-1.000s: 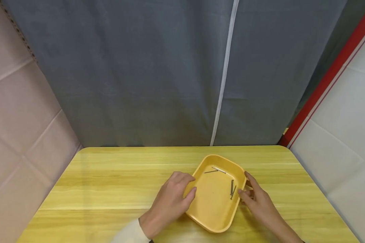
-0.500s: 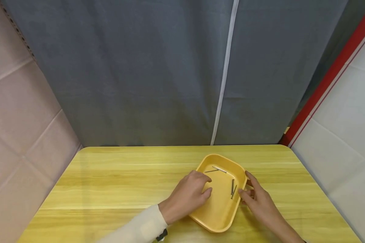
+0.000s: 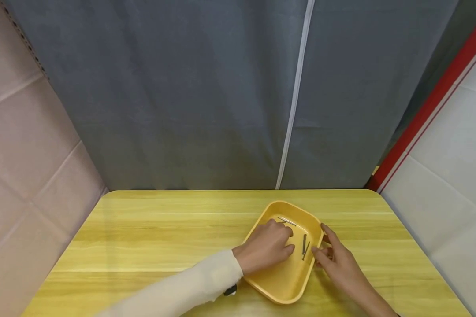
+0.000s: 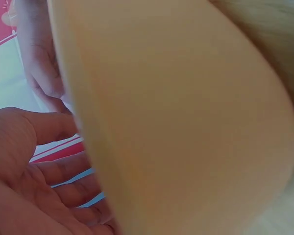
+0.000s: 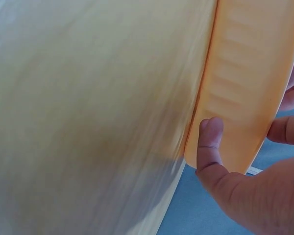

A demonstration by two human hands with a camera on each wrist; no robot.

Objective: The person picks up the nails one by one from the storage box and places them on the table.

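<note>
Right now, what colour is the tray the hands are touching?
The tray is yellow-orange, seen best from the head camera.

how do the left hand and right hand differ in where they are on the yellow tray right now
The left hand reaches inside the yellow tray, over its floor near the thin metal pieces; the right hand stays outside, its fingers against the tray's right rim. The left arm wears a cream sleeve; the right forearm is bare. The left hand's fingers are curled downward, hiding what they touch; the right hand's lie straighter. Both rest low over the wooden table.
</note>
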